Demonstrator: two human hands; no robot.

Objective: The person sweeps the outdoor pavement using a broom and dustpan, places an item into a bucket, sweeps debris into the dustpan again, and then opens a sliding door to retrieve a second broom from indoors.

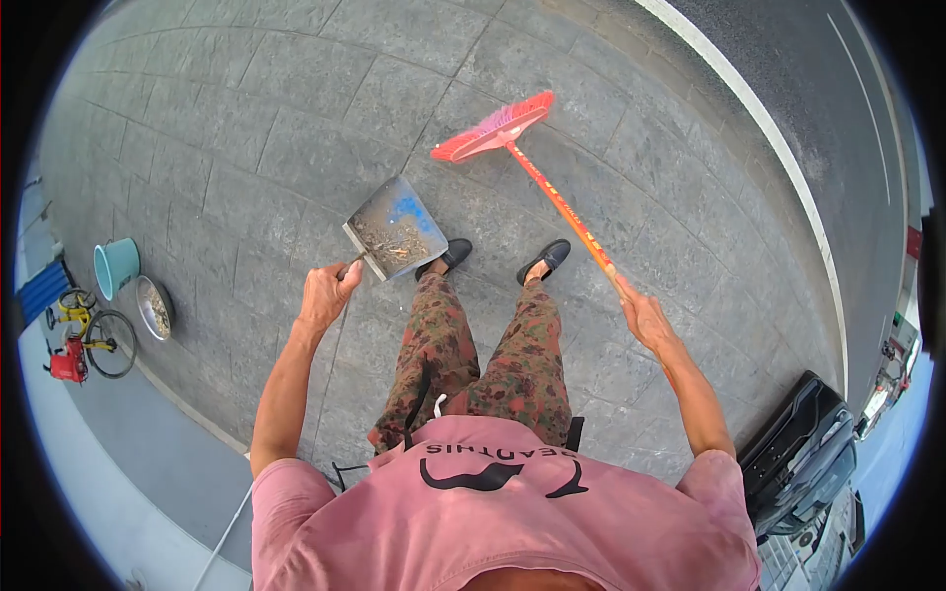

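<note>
Diagonally, the broom runs forward-left from the right hand gripping it — its head apart from the dustpan the left hand grasps.

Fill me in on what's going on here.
A person on a paved walkway has a dustpan by its handle in the left hand and a broom in the right hand. Loose debris lies in the pan. The broom's red head is out ahead, apart from the pan.
</note>
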